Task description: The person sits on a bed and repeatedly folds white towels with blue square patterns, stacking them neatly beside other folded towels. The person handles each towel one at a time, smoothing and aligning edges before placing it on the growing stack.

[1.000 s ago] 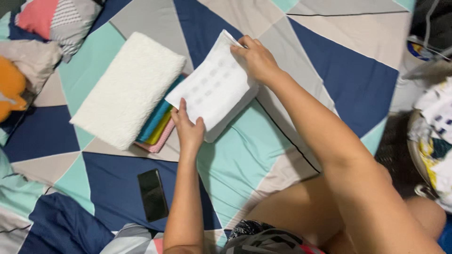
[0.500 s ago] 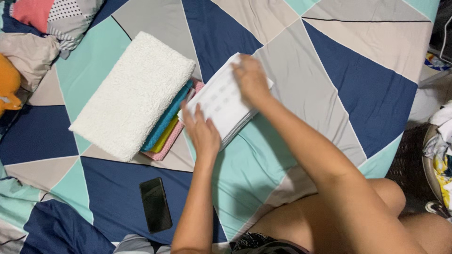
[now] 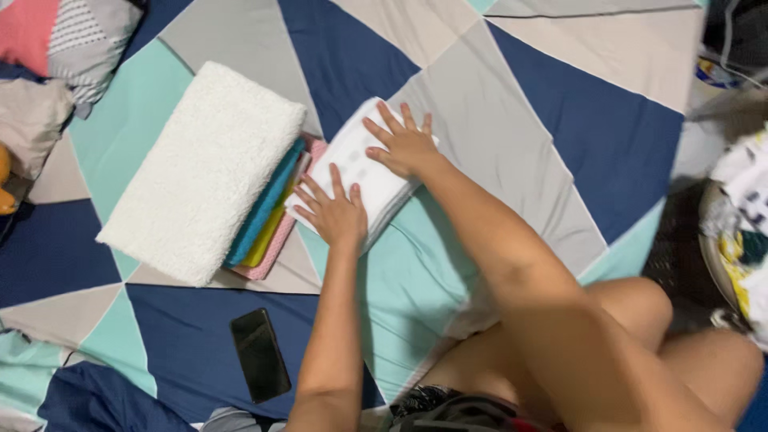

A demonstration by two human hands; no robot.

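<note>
**Both palms flat on a folded white cloth**

The left hand (image 3: 334,214) lies open, fingers spread, pressed on the near corner of a folded white cloth (image 3: 352,164) with a faint dotted pattern. The right hand (image 3: 402,144) rests equally flat and open on the far end of the same cloth. The two hands are apart; neither grips anything.

The white cloth lies on a bedspread (image 3: 560,136) patterned in large triangles of navy, mint, grey and beige, which fills nearly the whole view. Just to the left of the cloth, and touching it, sits a pile of folded things: one thick fluffy white towel (image 3: 200,172) on top, with three thinner folded pieces under it showing only their edges, one teal (image 3: 268,200), one yellow (image 3: 266,240) and one pink (image 3: 280,240).

Nearer the person than the cloth, and to its left, one black phone (image 3: 260,354) lies face up on a navy patch. Far to the left of the cloth, at the upper corner, is one pillow (image 3: 72,36) in pink, grey and white dots. Well to the right of the cloth, past the bed's edge, a heap of printed laundry (image 3: 740,208) lies blurred. The person's bare knees are just below the cloth.
</note>
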